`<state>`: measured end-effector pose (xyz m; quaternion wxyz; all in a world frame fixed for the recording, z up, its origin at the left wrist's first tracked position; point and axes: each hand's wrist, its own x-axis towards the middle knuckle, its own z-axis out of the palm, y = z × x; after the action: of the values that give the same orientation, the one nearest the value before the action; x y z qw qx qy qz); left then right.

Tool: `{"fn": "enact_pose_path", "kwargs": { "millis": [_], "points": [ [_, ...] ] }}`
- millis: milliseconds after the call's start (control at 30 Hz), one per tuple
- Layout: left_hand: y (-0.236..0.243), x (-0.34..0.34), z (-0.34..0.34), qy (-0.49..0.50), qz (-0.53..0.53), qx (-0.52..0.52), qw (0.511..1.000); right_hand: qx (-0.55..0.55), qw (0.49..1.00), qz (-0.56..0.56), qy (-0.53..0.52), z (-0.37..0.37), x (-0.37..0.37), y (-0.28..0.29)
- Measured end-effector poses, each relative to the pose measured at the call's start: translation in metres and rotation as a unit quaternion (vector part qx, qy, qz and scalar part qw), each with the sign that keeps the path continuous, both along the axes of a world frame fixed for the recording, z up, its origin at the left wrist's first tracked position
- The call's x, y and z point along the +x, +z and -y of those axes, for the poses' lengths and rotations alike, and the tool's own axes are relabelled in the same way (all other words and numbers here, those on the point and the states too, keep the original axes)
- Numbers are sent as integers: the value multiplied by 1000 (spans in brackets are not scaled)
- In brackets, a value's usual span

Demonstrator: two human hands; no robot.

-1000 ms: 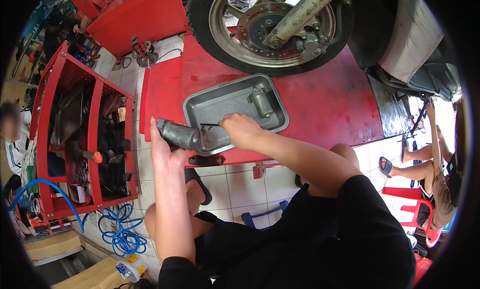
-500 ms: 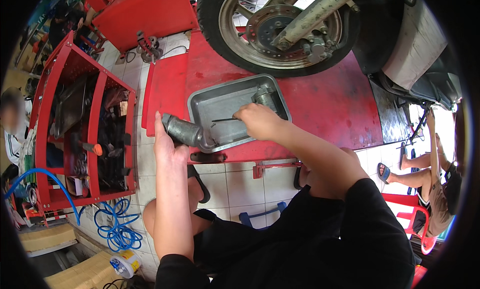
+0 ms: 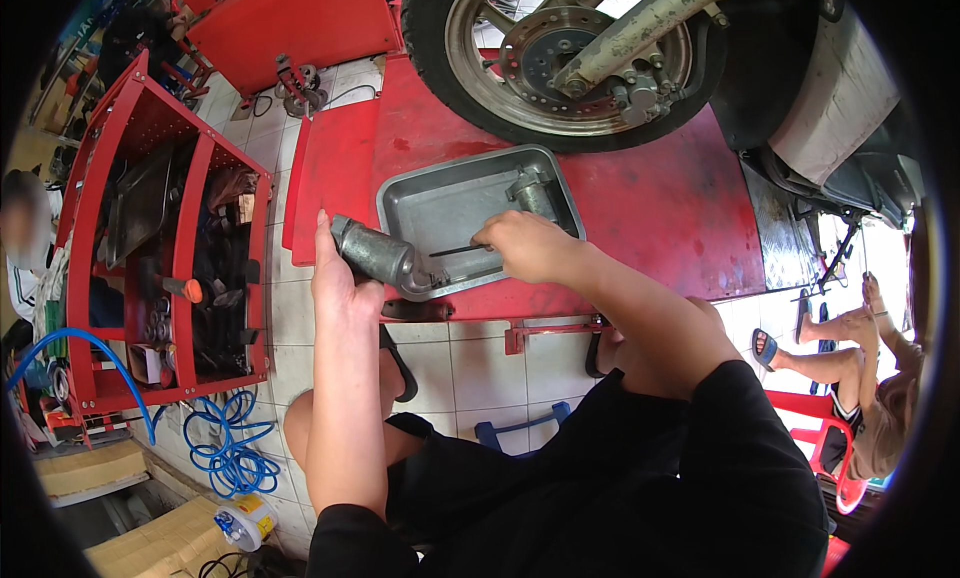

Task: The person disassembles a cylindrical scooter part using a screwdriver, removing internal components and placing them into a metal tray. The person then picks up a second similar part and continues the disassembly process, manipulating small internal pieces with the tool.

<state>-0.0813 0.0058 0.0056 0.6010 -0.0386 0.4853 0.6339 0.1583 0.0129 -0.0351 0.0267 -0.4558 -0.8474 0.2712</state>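
My left hand (image 3: 343, 283) is closed around a worn grey metal cylinder (image 3: 373, 255), a motor-like part, tilted over the left edge of a metal tray (image 3: 483, 161). My right hand (image 3: 532, 246) grips a thin dark rod (image 3: 456, 250) that looks like a screwdriver shaft; its rear end is hidden in my fist. The rod points left over the tray, toward the cylinder. Small dark pieces (image 3: 437, 278) lie near the tray's lower left corner. A second metal part (image 3: 533, 194) rests in the tray's far right corner, partly behind my right hand.
The tray stands on a red platform (image 3: 660, 218), below a motorcycle wheel (image 3: 560, 63). A dark handle-like object (image 3: 417, 310) lies at its near edge. To the left are a red tool rack (image 3: 180, 228) and a coiled blue hose (image 3: 232, 448). Another person's legs (image 3: 830, 353) show at the right.
My right hand has shifted slightly right, and the rod's tip sits a little lower. My left hand still holds the metal cylinder. The whole view has shifted slightly.
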Motion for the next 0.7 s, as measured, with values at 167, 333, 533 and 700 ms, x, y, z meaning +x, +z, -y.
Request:
{"fn": "enact_pose_path", "kwargs": {
  "millis": [167,333,533,700],
  "points": [
    [-4,-2,0,-9,-1,5,1000,34,994,100,4,4,0,-3],
    [-4,-2,0,-11,2,5,1000,43,997,55,36,13,1,5],
    [-2,3,-2,-8,-3,-6,1000,81,991,94,41,10,15,-4],
    [-5,2,-2,-15,0,4,1000,100,990,75,60,25,5,-1]
  ]
}}
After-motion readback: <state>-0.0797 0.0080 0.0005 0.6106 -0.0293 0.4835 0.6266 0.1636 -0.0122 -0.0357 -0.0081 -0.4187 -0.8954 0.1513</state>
